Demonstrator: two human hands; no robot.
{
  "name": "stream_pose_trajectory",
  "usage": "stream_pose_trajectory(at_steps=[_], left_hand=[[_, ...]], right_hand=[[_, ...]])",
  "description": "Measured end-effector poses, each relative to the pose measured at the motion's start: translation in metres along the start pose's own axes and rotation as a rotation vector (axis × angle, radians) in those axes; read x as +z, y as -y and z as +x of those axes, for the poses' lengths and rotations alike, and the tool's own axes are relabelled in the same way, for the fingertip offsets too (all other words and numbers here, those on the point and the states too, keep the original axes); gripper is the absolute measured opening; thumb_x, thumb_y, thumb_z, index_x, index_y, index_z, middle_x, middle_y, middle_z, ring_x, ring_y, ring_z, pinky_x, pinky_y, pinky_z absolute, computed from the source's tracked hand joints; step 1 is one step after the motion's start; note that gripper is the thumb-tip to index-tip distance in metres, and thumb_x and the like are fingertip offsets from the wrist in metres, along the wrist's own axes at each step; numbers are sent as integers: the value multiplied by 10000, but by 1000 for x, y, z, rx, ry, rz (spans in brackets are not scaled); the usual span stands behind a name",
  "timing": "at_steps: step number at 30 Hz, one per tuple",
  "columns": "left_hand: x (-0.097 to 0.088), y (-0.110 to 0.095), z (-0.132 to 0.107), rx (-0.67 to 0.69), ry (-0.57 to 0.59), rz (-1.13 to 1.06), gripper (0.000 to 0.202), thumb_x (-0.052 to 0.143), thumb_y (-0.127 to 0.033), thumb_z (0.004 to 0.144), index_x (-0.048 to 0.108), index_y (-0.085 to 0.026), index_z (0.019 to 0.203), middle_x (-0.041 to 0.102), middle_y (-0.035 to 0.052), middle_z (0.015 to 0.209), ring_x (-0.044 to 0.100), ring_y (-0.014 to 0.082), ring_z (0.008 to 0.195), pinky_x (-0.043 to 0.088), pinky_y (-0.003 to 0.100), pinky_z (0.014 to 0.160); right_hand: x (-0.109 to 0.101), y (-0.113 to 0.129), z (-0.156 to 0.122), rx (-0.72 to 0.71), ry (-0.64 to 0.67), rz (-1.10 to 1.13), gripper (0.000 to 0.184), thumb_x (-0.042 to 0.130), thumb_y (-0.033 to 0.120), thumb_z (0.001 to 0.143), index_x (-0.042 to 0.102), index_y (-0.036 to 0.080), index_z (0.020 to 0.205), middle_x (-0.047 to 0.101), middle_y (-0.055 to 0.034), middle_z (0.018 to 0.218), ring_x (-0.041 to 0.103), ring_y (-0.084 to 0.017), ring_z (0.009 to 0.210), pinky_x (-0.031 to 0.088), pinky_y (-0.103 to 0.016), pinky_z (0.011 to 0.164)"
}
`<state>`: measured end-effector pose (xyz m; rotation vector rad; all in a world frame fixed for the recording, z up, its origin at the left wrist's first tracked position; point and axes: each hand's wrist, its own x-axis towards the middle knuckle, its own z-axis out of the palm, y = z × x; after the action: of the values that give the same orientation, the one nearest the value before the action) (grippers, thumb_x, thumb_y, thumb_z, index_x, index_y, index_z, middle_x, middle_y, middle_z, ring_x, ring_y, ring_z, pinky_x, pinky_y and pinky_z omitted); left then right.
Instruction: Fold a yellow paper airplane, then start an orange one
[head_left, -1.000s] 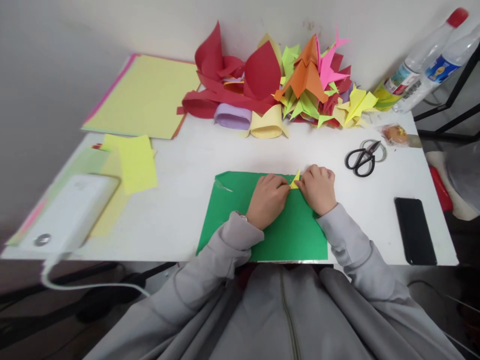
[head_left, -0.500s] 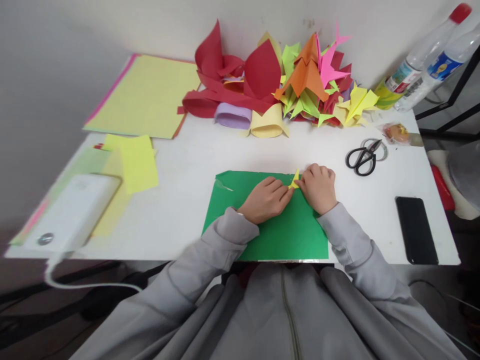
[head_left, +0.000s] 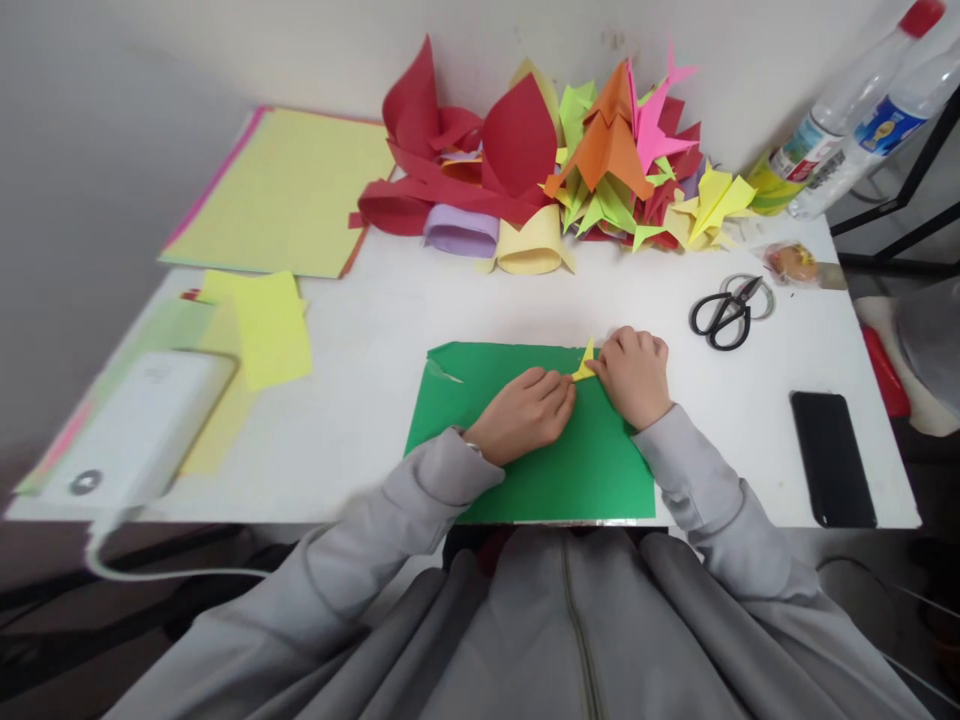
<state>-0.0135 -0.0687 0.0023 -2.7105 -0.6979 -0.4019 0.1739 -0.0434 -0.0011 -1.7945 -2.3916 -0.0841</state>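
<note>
A small piece of folded yellow paper (head_left: 584, 361), one point of it sticking up, sits between my two hands. My left hand (head_left: 525, 412) is closed, its fingertips pinching the paper's left end. From the other side, my right hand (head_left: 634, 372) grips the right end with thumb and curled fingers. Both hands are over the upper part of a green sheet (head_left: 517, 490) that lies flat at the table's front edge. Most of the folded paper's lower part is hidden by the fingers.
Black-handled scissors (head_left: 724, 315) and a black phone (head_left: 832, 458) lie to the right. On the left are a white power bank (head_left: 150, 420), yellow paper squares (head_left: 274, 330) and large sheets (head_left: 285, 190). Folded paper shapes (head_left: 611, 150) and plastic bottles (head_left: 806, 150) stand along the back.
My left hand has shifted slightly left and down, still pinching the yellow paper, more of which now shows between the hands. My right hand stays nearly in place.
</note>
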Motion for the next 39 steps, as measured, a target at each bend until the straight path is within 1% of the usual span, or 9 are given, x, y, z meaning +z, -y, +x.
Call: stream_pose_trajectory(at_steps=[5, 10, 14, 18, 21, 25, 32, 36, 39], left_hand=[[-5, -6, -8, -59, 63, -29, 286, 409, -68, 965, 654, -26, 1108, 710, 189, 1131, 626, 238, 912, 489, 365, 724], [-11, -23, -16, -197, 121, -139, 359, 391, -95, 960, 615, -27, 1232, 623, 226, 1301, 602, 280, 1087, 488, 423, 871], [-12, -34, -22, -285, 74, -103, 340, 401, -86, 946, 665, -38, 1155, 637, 222, 1282, 591, 291, 1123, 477, 439, 942], [-13, -37, -28, -381, -26, -150, 277, 474, -101, 921, 696, -86, 1086, 687, 193, 1201, 620, 277, 1019, 519, 435, 865], [-14, -35, -30, -467, -85, -189, 264, 506, -113, 907, 694, -103, 1091, 708, 169, 1161, 619, 275, 989, 539, 441, 834], [-14, -32, -27, -569, -131, -252, 324, 465, -89, 904, 683, -130, 1140, 716, 147, 1144, 616, 274, 988, 551, 476, 851], [-4, -35, -19, -565, -177, -272, 258, 490, -76, 903, 703, -116, 1044, 729, 139, 1108, 611, 258, 952, 556, 436, 826], [-4, -37, -22, -476, -115, -154, 241, 496, -95, 920, 711, -109, 1027, 730, 141, 1125, 613, 267, 935, 530, 420, 764], [-4, -39, -25, -437, -80, -125, 256, 485, -92, 929, 707, -99, 1055, 718, 157, 1154, 617, 266, 953, 512, 413, 768]], right_hand=[[0, 0, 0, 7, -2, -4, 252, 604, 409, 923, 688, 175, 965, 630, -111, 1055, 475, -280, 982, 306, -442, 902], [0, 1, 0, 9, -7, -8, 262, 596, 419, 925, 686, 176, 963, 631, -111, 1057, 474, -280, 989, 310, -439, 899], [1, 0, -1, 3, -17, -14, 256, 598, 418, 924, 686, 179, 955, 631, -113, 1045, 475, -280, 980, 311, -437, 892], [1, 0, -1, -4, -20, -31, 226, 632, 397, 906, 685, 184, 958, 627, -114, 1036, 474, -278, 970, 317, -431, 883], [1, 0, -1, 3, -10, -36, 228, 642, 392, 901, 685, 180, 972, 626, -115, 1044, 477, -279, 973, 321, -428, 887], [1, 0, -1, 5, -4, -29, 232, 631, 391, 908, 683, 178, 983, 623, -117, 1059, 477, -282, 983, 323, -429, 892], [2, -1, -2, -7, -4, -13, 235, 623, 387, 911, 677, 174, 993, 610, -120, 1055, 462, -285, 984, 319, -436, 884], [2, 0, -3, -6, -27, -13, 220, 616, 381, 916, 680, 180, 978, 608, -122, 1040, 456, -282, 972, 316, -434, 876], [3, 0, -3, -10, -39, -10, 220, 595, 387, 928, 681, 187, 956, 611, -123, 1043, 453, -281, 968, 314, -435, 871]])
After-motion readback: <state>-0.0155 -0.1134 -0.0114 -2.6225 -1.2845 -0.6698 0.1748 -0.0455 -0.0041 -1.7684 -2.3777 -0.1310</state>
